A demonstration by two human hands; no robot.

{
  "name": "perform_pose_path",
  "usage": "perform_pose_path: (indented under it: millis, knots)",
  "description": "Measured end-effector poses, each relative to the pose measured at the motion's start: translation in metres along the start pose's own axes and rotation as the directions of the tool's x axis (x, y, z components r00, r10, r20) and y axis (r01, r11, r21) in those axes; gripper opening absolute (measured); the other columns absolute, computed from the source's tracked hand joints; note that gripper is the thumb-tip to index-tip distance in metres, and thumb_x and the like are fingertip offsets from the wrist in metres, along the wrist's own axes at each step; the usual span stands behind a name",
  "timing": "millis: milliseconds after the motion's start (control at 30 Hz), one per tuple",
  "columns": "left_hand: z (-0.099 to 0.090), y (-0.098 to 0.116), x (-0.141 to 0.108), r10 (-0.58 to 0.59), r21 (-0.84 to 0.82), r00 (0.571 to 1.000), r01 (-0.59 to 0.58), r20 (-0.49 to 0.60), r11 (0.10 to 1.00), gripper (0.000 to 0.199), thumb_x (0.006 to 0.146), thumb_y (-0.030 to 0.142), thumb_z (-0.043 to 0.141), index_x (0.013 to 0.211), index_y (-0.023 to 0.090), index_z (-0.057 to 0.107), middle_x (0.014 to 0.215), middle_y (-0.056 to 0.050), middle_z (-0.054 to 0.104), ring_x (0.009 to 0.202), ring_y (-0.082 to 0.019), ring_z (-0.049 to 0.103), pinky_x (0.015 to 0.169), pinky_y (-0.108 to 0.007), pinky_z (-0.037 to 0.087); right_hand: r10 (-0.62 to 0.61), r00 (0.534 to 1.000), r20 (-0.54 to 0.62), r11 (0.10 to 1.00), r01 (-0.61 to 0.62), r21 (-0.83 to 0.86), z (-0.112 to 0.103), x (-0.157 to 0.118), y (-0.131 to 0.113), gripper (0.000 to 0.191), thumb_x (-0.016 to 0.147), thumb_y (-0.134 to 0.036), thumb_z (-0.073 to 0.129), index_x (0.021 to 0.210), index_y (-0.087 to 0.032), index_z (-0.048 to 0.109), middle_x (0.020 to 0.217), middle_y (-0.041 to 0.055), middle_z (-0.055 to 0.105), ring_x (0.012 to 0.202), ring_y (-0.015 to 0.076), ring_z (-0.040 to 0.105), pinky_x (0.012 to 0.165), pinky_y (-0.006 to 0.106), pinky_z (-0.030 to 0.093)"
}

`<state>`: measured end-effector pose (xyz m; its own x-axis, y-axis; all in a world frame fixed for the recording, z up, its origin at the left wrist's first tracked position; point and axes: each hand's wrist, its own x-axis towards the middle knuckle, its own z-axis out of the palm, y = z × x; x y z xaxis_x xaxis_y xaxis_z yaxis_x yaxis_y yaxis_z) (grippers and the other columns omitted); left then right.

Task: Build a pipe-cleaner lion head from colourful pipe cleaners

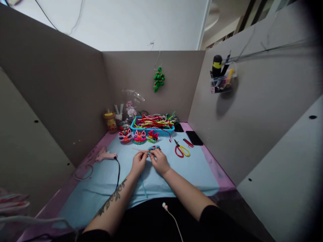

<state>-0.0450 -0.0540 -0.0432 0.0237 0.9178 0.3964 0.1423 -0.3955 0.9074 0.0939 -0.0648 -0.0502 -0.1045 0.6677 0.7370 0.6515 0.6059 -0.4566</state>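
Blue sheet [196,169]: three fuzzy heads [139,137] (one row); left hand [139,162] and right hand [159,162] pinch one blue piece [154,147].

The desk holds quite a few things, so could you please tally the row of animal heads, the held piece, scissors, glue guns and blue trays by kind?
Animal heads: 3
Held piece: 1
Scissors: 1
Glue gun: 1
Blue tray: 1
Total: 7

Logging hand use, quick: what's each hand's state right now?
Left hand: closed, fingertips pinched, seemingly on the pale strip.
Right hand: closed, fingers holding the blue craft.
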Motion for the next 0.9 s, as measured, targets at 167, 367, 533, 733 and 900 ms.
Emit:
perform_pose_path:
  millis: [167, 367, 533, 733, 900]
  knots:
    - [0.0018, -0.0021, 0.0002, -0.034, -0.035, 0.999, 0.035, 0.032, 0.999, 0.025, 0.078, 0.038, 0.058, 0.075, 0.015, 0.068, 0.099, -0.011, 0.069, 0.088, -0.021, 0.062, 0.077, -0.03, 0.046, 0.028, 0.999, -0.016, 0.999, -0.027, 0.025, -0.001, 0.0008, 0.0, 0.012, 0.086, -0.019, 0.048, 0.085, -0.019, 0.059, 0.082, 0.0059, 0.061, 0.081, 0.0188, 0.056, 0.075, 0.031, 0.046]
    - [0.004, -0.0078, 0.0015, -0.063, -0.134, 0.997, 0.068, 0.039, 0.989, 0.033, 0.075, 0.039, 0.062, 0.096, 0.014, 0.065, 0.094, -0.009, 0.069, 0.08, -0.018, 0.062, 0.071, -0.027, 0.047, 0.097, 0.992, -0.076, 0.995, -0.094, 0.038, -0.0025, 0.0021, 0.0018, 0.01, 0.086, -0.02, 0.048, 0.082, -0.019, 0.057, 0.08, 0.0049, 0.058, 0.077, 0.0172, 0.055, 0.072, 0.029, 0.045]
    - [0.0018, -0.0057, 0.0013, -0.122, -0.095, 0.992, 0.125, 0.034, 0.988, 0.03, 0.07, 0.037, 0.066, 0.088, 0.014, 0.07, 0.078, -0.006, 0.069, 0.07, -0.017, 0.06, 0.067, -0.027, 0.046, 0.136, 0.987, -0.087, 0.99, -0.133, 0.035, -0.0014, 0.002, 0.0027, 0.006, 0.083, -0.019, 0.049, 0.08, -0.02, 0.055, 0.08, 0.0038, 0.056, 0.075, 0.0167, 0.054, 0.069, 0.028, 0.045]
    - [0.0018, -0.0037, 0.0011, -0.161, -0.134, 0.986, 0.166, 0.051, 0.977, 0.034, 0.066, 0.038, 0.069, 0.09, 0.014, 0.072, 0.074, -0.005, 0.07, 0.067, -0.016, 0.059, 0.064, -0.026, 0.044, 0.173, 0.981, -0.09, 0.985, -0.174, 0.005, -0.0004, 0.0019, 0.0042, 0.006, 0.083, -0.018, 0.05, 0.081, -0.02, 0.055, 0.082, 0.004, 0.057, 0.076, 0.0176, 0.055, 0.069, 0.028, 0.045]
    - [0.0026, -0.0017, 0.0021, -0.23, -0.208, 0.969, 0.245, 0.09, 0.947, 0.038, 0.062, 0.039, 0.073, 0.088, 0.012, 0.072, 0.075, -0.007, 0.07, 0.066, -0.016, 0.06, 0.063, -0.027, 0.045, 0.177, 0.98, -0.093, 0.984, -0.178, -0.001, -0.002, 0.0026, 0.0036, 0.008, 0.08, -0.015, 0.049, 0.077, -0.021, 0.053, 0.079, 0.0032, 0.056, 0.075, 0.0175, 0.054, 0.069, 0.029, 0.044]
